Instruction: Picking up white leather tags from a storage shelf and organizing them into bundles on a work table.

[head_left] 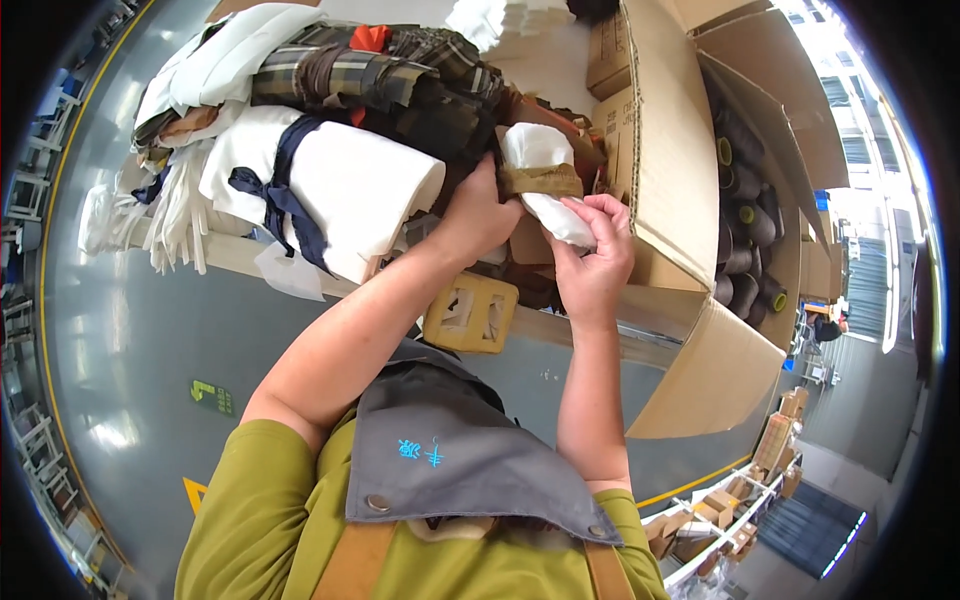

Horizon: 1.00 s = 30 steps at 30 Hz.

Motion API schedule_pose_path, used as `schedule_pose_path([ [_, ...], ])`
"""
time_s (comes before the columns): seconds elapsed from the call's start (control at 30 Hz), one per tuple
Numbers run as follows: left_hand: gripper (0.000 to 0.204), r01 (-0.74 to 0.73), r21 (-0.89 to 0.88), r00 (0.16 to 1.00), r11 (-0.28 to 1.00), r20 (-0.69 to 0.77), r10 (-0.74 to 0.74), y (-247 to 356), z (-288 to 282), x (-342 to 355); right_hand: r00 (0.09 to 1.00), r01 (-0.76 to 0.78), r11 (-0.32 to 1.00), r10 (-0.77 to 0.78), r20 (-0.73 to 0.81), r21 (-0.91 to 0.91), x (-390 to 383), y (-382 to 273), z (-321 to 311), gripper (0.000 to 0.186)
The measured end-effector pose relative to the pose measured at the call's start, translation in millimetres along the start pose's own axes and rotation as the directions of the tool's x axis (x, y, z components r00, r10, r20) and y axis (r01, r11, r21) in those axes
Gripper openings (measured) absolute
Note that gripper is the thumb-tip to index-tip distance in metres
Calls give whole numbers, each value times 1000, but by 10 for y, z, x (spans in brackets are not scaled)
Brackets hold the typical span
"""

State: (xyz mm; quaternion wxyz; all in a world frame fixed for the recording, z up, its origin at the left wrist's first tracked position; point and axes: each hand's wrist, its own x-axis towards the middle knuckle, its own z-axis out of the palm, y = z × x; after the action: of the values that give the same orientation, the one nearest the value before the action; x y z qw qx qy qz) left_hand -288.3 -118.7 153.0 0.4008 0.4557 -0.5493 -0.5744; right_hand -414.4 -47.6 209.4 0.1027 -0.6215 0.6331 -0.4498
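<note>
A white fabric bundle (pixel 537 145) with an olive-brown band (pixel 540 178) round it lies among brown and dark cloth. My left hand (pixel 482 210) is closed at the bundle's left side, its fingertips partly hidden behind it. My right hand (pixel 595 250) pinches the white lower end of the bundle. Left of my hands is a white cloth roll (pixel 370 195) tied with navy fabric. Behind it lie plaid fabric rolls (pixel 335 75), white folded cloth (pixel 210 65) and small red pieces (pixel 370 38).
An open cardboard carton (pixel 668 200) with several dark thread cones (pixel 745 185) stands at right. A yellow plastic item (pixel 470 340) hangs below my hands by the table edge (pixel 235 245). Shelves with boxes (pixel 715 512) and a distant person (pixel 828 328) appear at right.
</note>
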Motion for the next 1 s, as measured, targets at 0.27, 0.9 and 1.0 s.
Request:
schedule_pose_path([
  [0.27,60,-12,95,1000,995,-25,14,-151,79,49,999,28,998,-26,37,-52,-16,0,-80,30],
  [0.9,66,-92,148,993,985,-54,101,-125,36,-16,991,-41,999,46,124,-36,-234,-140,-278,26],
  [1.0,66,-26,168,1000,985,6,26,-68,46,-23,991,-74,997,76,108,-24,-310,-180,-340,26],
])
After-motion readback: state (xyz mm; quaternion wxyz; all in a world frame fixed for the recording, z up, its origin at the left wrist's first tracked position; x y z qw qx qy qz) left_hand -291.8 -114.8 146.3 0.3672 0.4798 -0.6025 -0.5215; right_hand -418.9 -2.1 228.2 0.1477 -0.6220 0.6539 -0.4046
